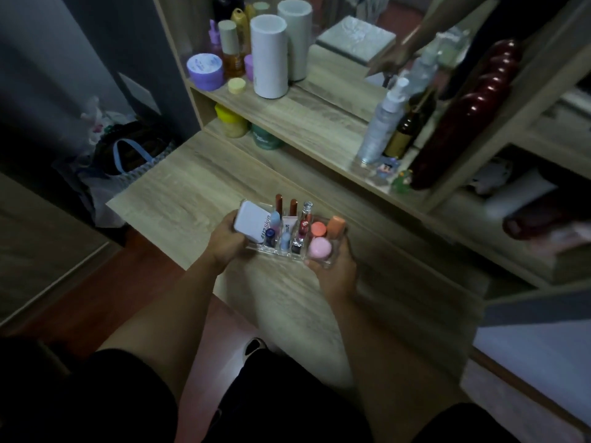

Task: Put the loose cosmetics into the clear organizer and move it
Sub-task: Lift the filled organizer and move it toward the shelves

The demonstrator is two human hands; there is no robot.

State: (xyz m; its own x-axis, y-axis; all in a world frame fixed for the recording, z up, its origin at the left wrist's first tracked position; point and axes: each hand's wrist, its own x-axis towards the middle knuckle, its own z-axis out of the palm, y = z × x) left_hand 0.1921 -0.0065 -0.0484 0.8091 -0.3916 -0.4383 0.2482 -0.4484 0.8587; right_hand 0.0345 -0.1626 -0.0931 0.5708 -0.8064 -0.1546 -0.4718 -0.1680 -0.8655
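Both hands grip one clear organizer [315, 262] over the wooden dresser top [179, 187] | left hand [228, 243], right hand [332, 270] at its ends | inside: one white compact [251, 223], two brown-capped lipsticks [279, 203], two round pink pots [319, 247]

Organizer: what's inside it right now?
The organizer holds a white compact, a pink round pot, an orange pot, a peach tube and upright lip tubes. Both hands cover its ends, hiding anything lower there.

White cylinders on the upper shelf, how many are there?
2, though one may only be a mirror reflection: a front white cylinder beside the yellow disc, and a second white cylinder right behind it.
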